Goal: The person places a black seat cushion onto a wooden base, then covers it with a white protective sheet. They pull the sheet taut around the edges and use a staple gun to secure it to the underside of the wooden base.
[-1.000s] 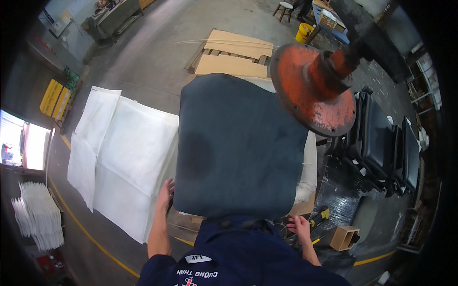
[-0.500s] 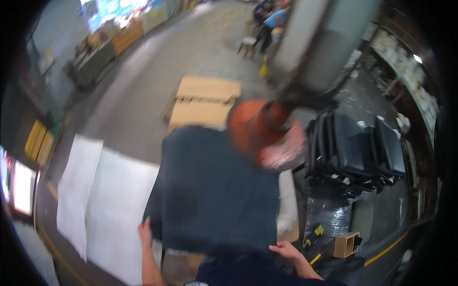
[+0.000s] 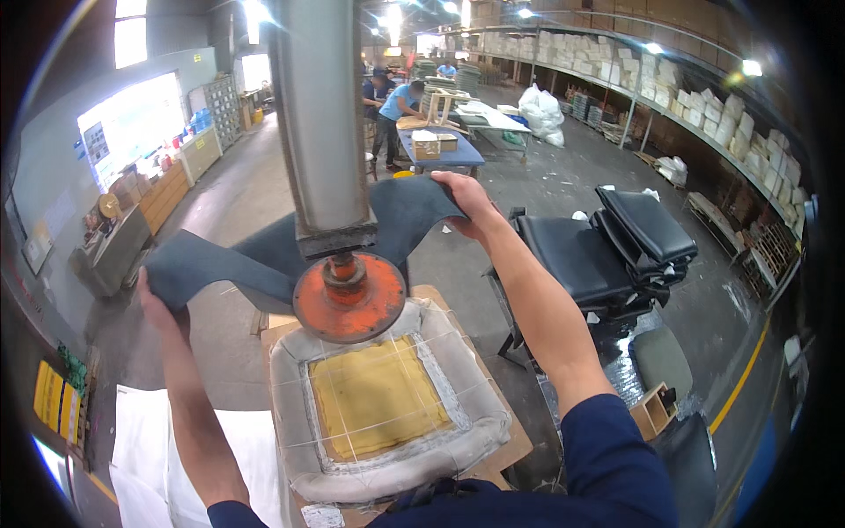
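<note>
Both my arms reach forward around a grey press column, each hand closed on one end of a dark blue-grey leather-like sheet. My left hand grips its left corner, lower down; my right hand pinches the right corner, higher up. The sheet sags between them and passes behind the column. In front of it hangs a round orange press plate, worn and scuffed. Below the plate lies a grey padded seat cushion with a square yellow foam piece in its middle and thin strings crossing over it.
The cushion rests on a wooden board. Stacked black padded seats stand to the right, near a small wooden box. White sheets lie at lower left. Two people work by a blue table farther off.
The sheet, earlier spread flat close to me, is now lifted forward and held up by both hands behind the column. The cushion and its yellow foam have come into sight. My view has tilted up.
</note>
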`<control>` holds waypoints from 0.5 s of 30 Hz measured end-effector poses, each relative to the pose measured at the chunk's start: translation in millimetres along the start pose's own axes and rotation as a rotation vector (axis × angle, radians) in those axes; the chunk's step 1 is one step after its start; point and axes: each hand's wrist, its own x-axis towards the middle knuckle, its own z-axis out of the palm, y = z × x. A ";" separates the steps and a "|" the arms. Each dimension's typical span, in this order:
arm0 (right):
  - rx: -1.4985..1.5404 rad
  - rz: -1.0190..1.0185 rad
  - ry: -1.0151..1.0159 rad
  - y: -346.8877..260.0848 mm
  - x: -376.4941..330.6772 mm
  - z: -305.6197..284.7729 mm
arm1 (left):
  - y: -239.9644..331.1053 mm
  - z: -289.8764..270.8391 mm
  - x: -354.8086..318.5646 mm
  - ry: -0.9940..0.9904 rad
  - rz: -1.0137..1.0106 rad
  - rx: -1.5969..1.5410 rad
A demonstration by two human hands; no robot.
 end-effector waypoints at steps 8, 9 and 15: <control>0.006 0.361 -0.057 122.5 -13.1 -82.8 | -46.6 -146.8 -27.1 0.016 -0.114 0.244; -0.023 0.393 0.020 144.9 -30.1 -95.7 | -61.0 -168.2 -47.9 0.113 -0.161 0.413; -0.167 0.564 0.135 256.0 -190.7 -168.7 | -97.7 -280.7 -209.4 0.162 -0.331 0.890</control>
